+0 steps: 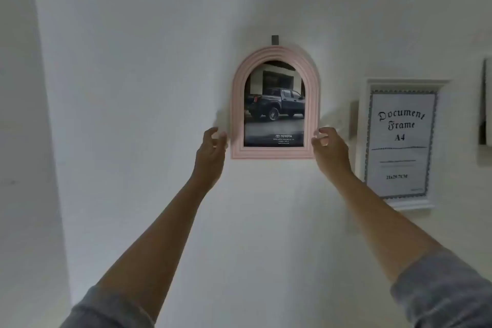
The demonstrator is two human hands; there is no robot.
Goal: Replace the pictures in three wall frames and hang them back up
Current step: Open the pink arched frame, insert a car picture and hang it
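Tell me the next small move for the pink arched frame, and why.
Probably close both hands on the lower sides of the pink arched ridged frame and lift slightly to test it. The left hand and right hand sit at its edges, grip unclear, and it hangs just below the dark wall hook.

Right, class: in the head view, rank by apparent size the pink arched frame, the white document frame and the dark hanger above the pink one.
1. white document frame, slightly larger
2. pink arched frame, close behind, so lens distortion leaves that unsure
3. dark hanger, clearly smallest
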